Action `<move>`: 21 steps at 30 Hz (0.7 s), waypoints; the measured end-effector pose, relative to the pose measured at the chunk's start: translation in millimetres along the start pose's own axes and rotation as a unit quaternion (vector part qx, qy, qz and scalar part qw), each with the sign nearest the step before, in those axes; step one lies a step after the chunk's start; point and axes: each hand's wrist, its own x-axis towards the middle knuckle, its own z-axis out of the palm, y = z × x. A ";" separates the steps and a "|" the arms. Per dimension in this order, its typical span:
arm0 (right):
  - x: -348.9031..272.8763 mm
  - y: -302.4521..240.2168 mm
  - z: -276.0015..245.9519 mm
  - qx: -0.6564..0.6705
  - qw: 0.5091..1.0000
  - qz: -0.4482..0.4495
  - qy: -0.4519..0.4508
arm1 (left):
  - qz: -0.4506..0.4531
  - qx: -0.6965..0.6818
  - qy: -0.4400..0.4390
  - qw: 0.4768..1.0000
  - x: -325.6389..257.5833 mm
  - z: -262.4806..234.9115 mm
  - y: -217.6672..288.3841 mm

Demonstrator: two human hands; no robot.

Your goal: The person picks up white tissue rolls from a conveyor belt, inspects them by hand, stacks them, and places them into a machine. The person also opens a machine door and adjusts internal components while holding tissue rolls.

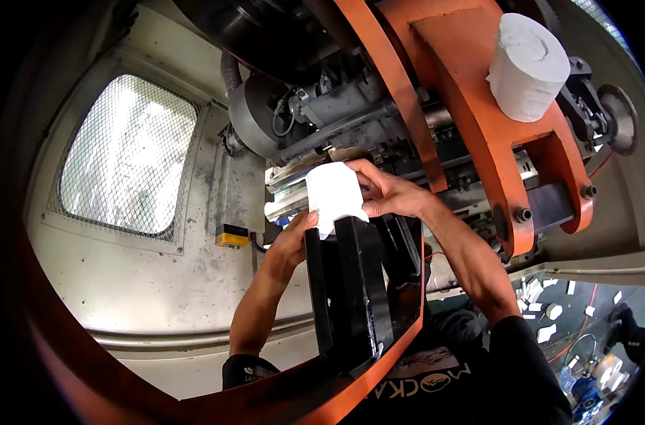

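Between my two hands is a white paper roll [334, 193], at the upper end of a black metal channel [354, 283]. My left hand [292, 237] touches its lower left side with the fingertips, the rest of that hand being partly hidden behind the channel. From the right, my right hand [390, 193] grips the roll, thumb at the lower edge and fingers around the upper side. A second white paper roll [526, 71] rests on the orange machine arm [457, 64] at the upper right.
An orange curved rim [365, 386] runs below the channel. At the left is a meshed window [130, 156] in a beige panel, with a yellow-and-black box [232, 236] beside it. Dark machinery [344, 106] fills the top. White scraps [547, 333] lie on the floor at lower right.
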 end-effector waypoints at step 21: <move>28.3 -14.4 57.5 -0.141 0.964 -0.010 0.226 | -0.055 0.084 -0.092 0.991 6.9 -54.2 -9.1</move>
